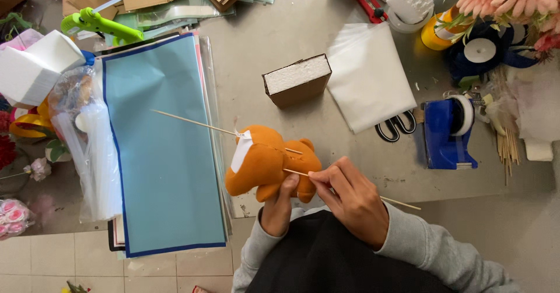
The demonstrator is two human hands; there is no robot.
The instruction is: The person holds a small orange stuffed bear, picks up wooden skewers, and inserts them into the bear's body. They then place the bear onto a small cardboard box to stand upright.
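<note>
In the head view, my left hand [277, 206] grips the orange plush bear [268, 162] from below, above the tabletop [262, 30] edge. My right hand [349, 198] fingers are closed, pinching a thin wooden skewer [350, 188] at the bear's side. A second skewer [192, 123] sticks out toward the blue paper sheet [160, 147].

Both forearms come up from the bottom of the view in grey sleeves, close together in front of the body. The left hand [279, 206] is curled upward, its fingers wrapped in a closed grip and its thumb pressed on top. The right hand [350, 199] sits just beside it, knuckles raised, with thumb and forefinger pinched tightly together and pointing left.
</note>
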